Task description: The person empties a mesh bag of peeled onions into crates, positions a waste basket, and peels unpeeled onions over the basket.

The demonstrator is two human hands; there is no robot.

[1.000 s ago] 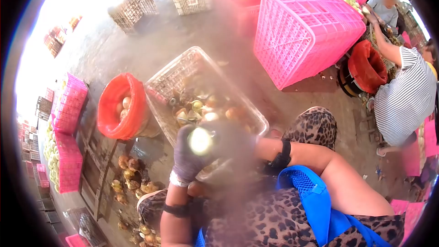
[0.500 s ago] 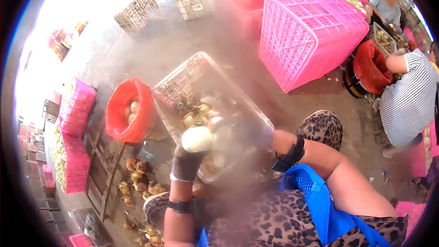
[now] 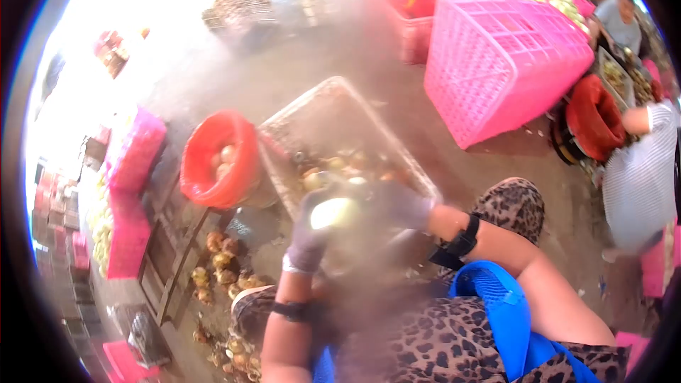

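Note:
My left hand, in a greyish glove, is closed round a pale peeled onion above the near part of a mesh-sided crate. Close to the onion on its right is my right hand, also gloved. Its fingers are smeared by blur, so anything in them cannot be made out. Several onions and scraps lie inside the crate. Just left of it stands a bucket with a red liner, holding a few pale onions.
Unpeeled onions lie on the floor to the left, beside a wooden frame. Pink crates stand far left, and a large pink crate stack at upper right. Two people sit at right near another red-lined bucket.
The view has shifted, so the surroundings sit further right. My left hand has brought the onion closer to my right hand, and the onion appears turned.

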